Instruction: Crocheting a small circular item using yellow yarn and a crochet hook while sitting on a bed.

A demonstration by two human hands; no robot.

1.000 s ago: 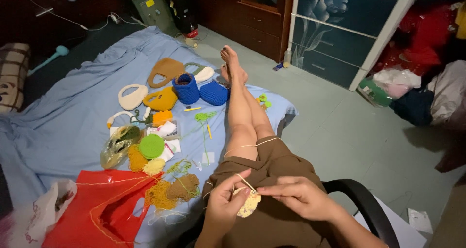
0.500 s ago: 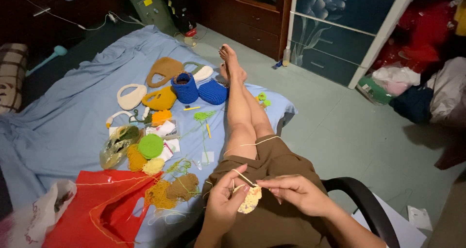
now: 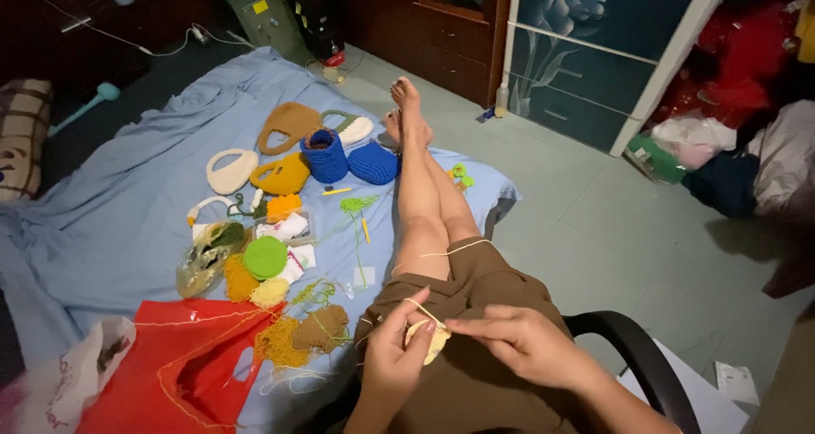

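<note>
Head view: the left hand (image 3: 392,362) pinches a small cream crochet piece (image 3: 427,342) over the lap, fingers closed on it; the right hand (image 3: 525,347) is closed on a crochet hook, mostly hidden, at the piece's edge. Judgement: keep the cream yarn strand (image 3: 441,252) lightly taut and clear of the 2 blue crocheted baskets (image 3: 348,157) on the blue sheet (image 3: 127,213).

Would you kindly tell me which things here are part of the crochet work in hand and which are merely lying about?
In hand:
- left hand
- right hand
- small cream crochet piece
- pale yarn strand

Lying about:
- blue crocheted baskets
- green crocheted disc
- red plastic bag
- brown crocheted bag
- blue sheet
</note>
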